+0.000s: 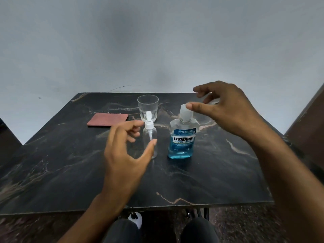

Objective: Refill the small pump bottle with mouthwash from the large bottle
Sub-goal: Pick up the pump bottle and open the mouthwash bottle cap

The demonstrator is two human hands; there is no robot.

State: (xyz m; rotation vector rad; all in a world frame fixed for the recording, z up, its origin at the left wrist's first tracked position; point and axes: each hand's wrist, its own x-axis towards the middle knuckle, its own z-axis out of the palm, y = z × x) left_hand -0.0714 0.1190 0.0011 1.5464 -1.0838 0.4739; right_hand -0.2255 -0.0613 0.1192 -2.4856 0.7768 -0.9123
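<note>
Two knees in dark trousers (pixel 198 230) are being shown at the bottom edge of the frame, under the near rim of one dark marbled table (pixel 219 172).

Two bare hands are being held above the table. Left hand (pixel 122 153), centre left: fingers spread and relaxed, cupped just beside the small pump bottle (pixel 149 137), nothing being grasped. Right hand (pixel 226 109), centre right: fingers loosely spread above the cap of the large bottle (pixel 183 135), nothing being grasped; contact with the cap cannot be told.

Two bottles are standing upright at the table's centre, near each other. Small pump bottle: clear, white pump fitted, appearing empty. Large bottle: labelled Listerine Cool Mint, capped, blue liquid being held inside.

One clear glass (pixel 148 107) is standing behind the bottles; contents cannot be told.

One reddish cloth (pixel 107 119) is lying flat, left of the glass.
</note>
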